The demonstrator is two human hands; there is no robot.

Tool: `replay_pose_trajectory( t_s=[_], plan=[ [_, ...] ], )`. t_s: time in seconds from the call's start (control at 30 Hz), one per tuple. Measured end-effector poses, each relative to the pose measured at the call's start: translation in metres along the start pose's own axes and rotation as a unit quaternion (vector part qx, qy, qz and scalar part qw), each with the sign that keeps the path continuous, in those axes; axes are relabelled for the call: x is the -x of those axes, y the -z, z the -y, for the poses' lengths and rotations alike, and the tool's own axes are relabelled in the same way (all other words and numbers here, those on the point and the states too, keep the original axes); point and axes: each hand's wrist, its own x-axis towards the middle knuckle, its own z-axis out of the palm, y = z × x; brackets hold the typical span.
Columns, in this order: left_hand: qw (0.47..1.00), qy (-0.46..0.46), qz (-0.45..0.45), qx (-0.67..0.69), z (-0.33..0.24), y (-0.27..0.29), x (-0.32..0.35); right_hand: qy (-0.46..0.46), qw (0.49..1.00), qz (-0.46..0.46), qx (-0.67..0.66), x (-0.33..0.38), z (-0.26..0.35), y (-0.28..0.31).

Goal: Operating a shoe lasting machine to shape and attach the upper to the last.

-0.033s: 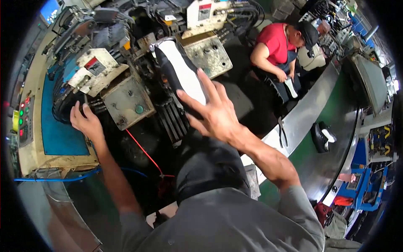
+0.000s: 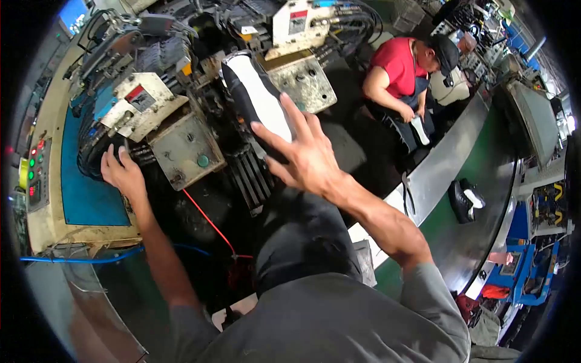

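A black shoe upper with a long white underside [image 2: 259,91] sits sole-up in the machine between two metal blocks. My right hand [image 2: 310,151] is spread over the shoe's near end, fingers apart and touching it. Its underside of the palm is hidden. Farther left, my left hand [image 2: 124,174] is held up with fingers apart and slightly bent. Beside it are black hoses [image 2: 91,154] and a worn metal box [image 2: 186,148] with a green button; whether the fingertips touch anything there is unclear.
A lit button panel [image 2: 37,172] stands far left by a blue mat [image 2: 91,193]. A person in red [image 2: 396,66] holds another shoe piece. Pliers [image 2: 408,193] lie on the right ledge, and black-and-white shoes [image 2: 463,202] on the green belt [image 2: 436,236]. A red cord [image 2: 209,219] hangs below.
My right hand has shifted slightly up and left over the shoe. My left hand and the shoe look almost unchanged, with only a small shift of the view.
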Motion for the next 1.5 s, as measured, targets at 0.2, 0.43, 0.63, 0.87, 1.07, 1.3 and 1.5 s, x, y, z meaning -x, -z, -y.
replay_pose_trajectory(
  t_s=[0.2, 0.43, 0.63, 0.87, 1.07, 1.3, 1.5],
  plan=[
    [0.997, 0.012, 0.046, -0.062, 0.037, -0.073, 0.013, -0.009, 0.999, 0.016, 0.049, -0.094, -0.029, -0.070],
    [0.996, -0.029, -0.022, -0.076, 0.029, -0.071, 0.010, 0.020, 0.994, 0.016, 0.109, -0.117, -0.036, -0.119],
    [0.996, -0.022, -0.033, -0.082, 0.031, -0.077, 0.013, 0.071, 0.994, -0.042, 0.068, -0.110, -0.039, -0.128],
    [0.996, -0.011, -0.046, -0.074, 0.025, -0.078, 0.013, 0.103, 0.988, -0.049, 0.102, -0.109, -0.045, -0.133],
    [0.993, -0.042, -0.075, -0.086, 0.035, -0.083, 0.014, 0.105, 0.986, -0.079, 0.103, -0.175, -0.059, -0.150],
    [0.994, -0.035, -0.064, -0.079, 0.040, -0.086, 0.012, 0.124, 0.974, -0.126, 0.141, -0.255, -0.080, -0.179],
    [0.998, -0.040, -0.045, -0.036, 0.042, -0.081, 0.018, 0.114, 0.972, -0.146, 0.142, -0.275, -0.072, -0.172]
  ],
)
